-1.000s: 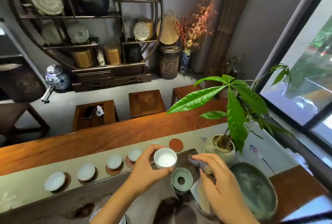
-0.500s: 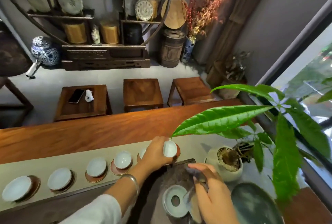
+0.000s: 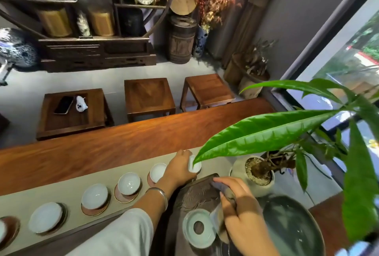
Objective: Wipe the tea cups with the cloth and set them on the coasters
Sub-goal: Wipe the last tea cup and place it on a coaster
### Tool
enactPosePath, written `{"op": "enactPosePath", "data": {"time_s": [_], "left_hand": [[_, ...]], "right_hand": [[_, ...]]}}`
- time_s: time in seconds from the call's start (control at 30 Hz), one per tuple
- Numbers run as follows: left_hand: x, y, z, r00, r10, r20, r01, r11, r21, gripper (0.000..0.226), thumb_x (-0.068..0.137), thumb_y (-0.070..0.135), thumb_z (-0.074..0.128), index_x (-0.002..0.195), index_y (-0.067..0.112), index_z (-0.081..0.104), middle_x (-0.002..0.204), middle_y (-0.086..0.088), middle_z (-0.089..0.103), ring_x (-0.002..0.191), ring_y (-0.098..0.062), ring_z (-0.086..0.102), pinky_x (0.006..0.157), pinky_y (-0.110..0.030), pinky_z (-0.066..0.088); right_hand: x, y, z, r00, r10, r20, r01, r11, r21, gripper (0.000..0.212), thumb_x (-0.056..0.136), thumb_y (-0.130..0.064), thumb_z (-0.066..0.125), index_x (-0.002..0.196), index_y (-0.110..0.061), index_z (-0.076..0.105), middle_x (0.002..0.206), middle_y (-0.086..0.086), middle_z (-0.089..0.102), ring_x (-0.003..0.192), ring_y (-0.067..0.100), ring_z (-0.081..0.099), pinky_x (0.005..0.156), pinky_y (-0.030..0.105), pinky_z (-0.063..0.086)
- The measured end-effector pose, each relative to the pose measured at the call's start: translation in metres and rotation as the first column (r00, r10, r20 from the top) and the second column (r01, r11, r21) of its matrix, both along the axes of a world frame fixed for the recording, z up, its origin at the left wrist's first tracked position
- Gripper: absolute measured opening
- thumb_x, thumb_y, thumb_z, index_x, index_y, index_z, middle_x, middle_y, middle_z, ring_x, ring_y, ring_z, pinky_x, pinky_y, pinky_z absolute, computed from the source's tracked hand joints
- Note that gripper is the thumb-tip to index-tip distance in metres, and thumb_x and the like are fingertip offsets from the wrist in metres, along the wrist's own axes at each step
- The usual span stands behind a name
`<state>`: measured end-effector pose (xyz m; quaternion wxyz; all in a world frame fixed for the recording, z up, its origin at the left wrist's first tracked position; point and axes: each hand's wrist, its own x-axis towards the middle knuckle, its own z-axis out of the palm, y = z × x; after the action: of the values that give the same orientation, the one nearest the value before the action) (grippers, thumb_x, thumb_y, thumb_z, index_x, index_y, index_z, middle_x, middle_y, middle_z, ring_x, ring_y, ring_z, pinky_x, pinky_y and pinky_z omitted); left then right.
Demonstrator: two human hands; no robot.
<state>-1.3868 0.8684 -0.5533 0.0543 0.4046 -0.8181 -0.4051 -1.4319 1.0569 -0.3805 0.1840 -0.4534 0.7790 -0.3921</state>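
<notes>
A person leans over a long wooden tabletop (image 3: 102, 149) where a pale runner (image 3: 67, 186) carries a row of white tea cups on round brown coasters. The main risk sits at the far right end of the row: the left hand (image 3: 176, 170) is lowering a tea cup (image 3: 193, 166) toward the last place, and a long green leaf (image 3: 256, 132) of the potted plant (image 3: 258, 171) hangs right over it, hiding the coaster beneath — the cup could land off-centre on the rim and tip, or knock the neighbouring cup (image 3: 157, 171), which stands just beside the hand. The sleeve and bracelet also pass close above the other cups (image 3: 128, 183). The left hand's fingers are curled round the cup's side, holding it; whether it already touches down cannot be told. The right hand (image 3: 240, 212) rests nearer the person on a dark carved tea tray (image 3: 196, 194), fingers bent round a bunched grey cloth (image 3: 223, 186) — close beside a pale green ring-shaped dish (image 3: 198, 228) it might nudge.
</notes>
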Motion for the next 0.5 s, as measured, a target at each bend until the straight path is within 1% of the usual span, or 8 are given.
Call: {"op": "enactPosePath", "data": {"time_s": [0.07,0.17,0.23,0.3,0.33,0.37,0.43,0.5], "left_hand": [[-0.003,-0.001,-0.001,1.0,-0.017,0.005,0.017,1.0,-0.01,0.054,0.068,0.032,0.08,0.115,0.013,0.06,0.114,-0.01,0.061,0.102,-0.03,0.061,0.069,-0.027,0.037],[-0.006,-0.001,-0.002,0.999,-0.032,-0.039,0.032,0.999,-0.012,0.068,0.067,0.029,0.082,0.128,0.017,0.055,0.126,-0.009,0.056,0.115,-0.029,0.057,0.078,-0.025,0.039],[-0.006,-0.001,-0.001,0.998,-0.043,-0.054,0.042,0.999,-0.018,0.079,0.068,0.028,0.083,0.138,0.019,0.049,0.134,-0.009,0.051,0.122,-0.028,0.053,0.086,-0.024,0.039],[-0.005,-0.001,0.0,0.997,-0.06,-0.041,0.058,0.998,-0.033,0.085,0.068,0.029,0.083,0.142,0.018,0.044,0.138,-0.011,0.048,0.126,-0.029,0.05,0.096,-0.027,0.041],[-0.004,-0.001,0.001,0.997,-0.062,-0.038,0.061,0.998,-0.032,0.087,0.068,0.03,0.083,0.143,0.017,0.042,0.138,-0.012,0.047,0.127,-0.03,0.049,0.099,-0.029,0.041],[-0.002,-0.002,0.003,0.997,-0.061,-0.04,0.06,0.998,-0.027,0.087,0.067,0.031,0.083,0.143,0.018,0.041,0.137,-0.012,0.046,0.126,-0.03,0.049,0.099,-0.032,0.042],[0.002,-0.006,0.006,0.997,-0.06,-0.04,0.059,0.998,-0.032,0.083,0.068,0.032,0.082,0.139,0.018,0.042,0.132,-0.012,0.047,0.123,-0.031,0.049,0.096,-0.034,0.044],[0.008,-0.011,0.01,0.998,-0.054,-0.023,0.053,0.997,-0.051,0.074,0.07,0.03,0.082,0.132,0.015,0.045,0.128,-0.013,0.048,0.12,-0.032,0.049,0.09,-0.035,0.044]], "right_hand": [[-0.002,0.004,-0.001,1.0,0.002,0.003,-0.002,1.0,-0.005,0.057,0.081,0.015,0.054,0.099,-0.039,0.059,0.111,-0.008,0.062,0.107,0.005,0.059,0.096,0.018,0.043],[-0.005,0.01,-0.003,1.0,-0.001,-0.019,0.001,1.0,-0.002,0.056,0.081,0.014,0.054,0.102,-0.038,0.058,0.114,-0.008,0.061,0.109,0.007,0.059,0.096,0.021,0.044],[-0.005,0.013,-0.005,1.0,-0.005,-0.01,0.005,1.0,0.006,0.048,0.082,0.013,0.053,0.105,-0.028,0.062,0.114,-0.005,0.061,0.108,0.006,0.06,0.095,0.018,0.044],[-0.004,0.016,-0.004,1.0,-0.008,0.005,0.008,1.0,0.012,0.041,0.082,0.015,0.052,0.107,-0.016,0.065,0.115,-0.002,0.061,0.104,-0.003,0.061,0.09,0.009,0.043],[-0.003,0.017,-0.004,1.0,-0.009,0.007,0.009,1.0,0.014,0.039,0.083,0.015,0.052,0.107,-0.013,0.065,0.115,-0.001,0.061,0.103,-0.007,0.06,0.088,0.006,0.042],[-0.002,0.018,-0.003,1.0,-0.01,0.003,0.01,1.0,0.015,0.038,0.083,0.014,0.052,0.107,-0.012,0.065,0.115,-0.001,0.061,0.103,-0.01,0.059,0.088,0.006,0.042],[0.0,0.019,-0.001,1.0,-0.016,0.002,0.016,1.0,0.021,0.036,0.085,0.011,0.052,0.107,-0.015,0.065,0.115,-0.003,0.06,0.105,-0.005,0.059,0.092,0.017,0.045],[0.002,0.019,0.003,0.999,-0.024,0.024,0.024,0.999,0.033,0.039,0.087,0.008,0.051,0.105,-0.024,0.062,0.115,-0.004,0.06,0.106,0.0,0.06,0.093,0.025,0.048]]}}
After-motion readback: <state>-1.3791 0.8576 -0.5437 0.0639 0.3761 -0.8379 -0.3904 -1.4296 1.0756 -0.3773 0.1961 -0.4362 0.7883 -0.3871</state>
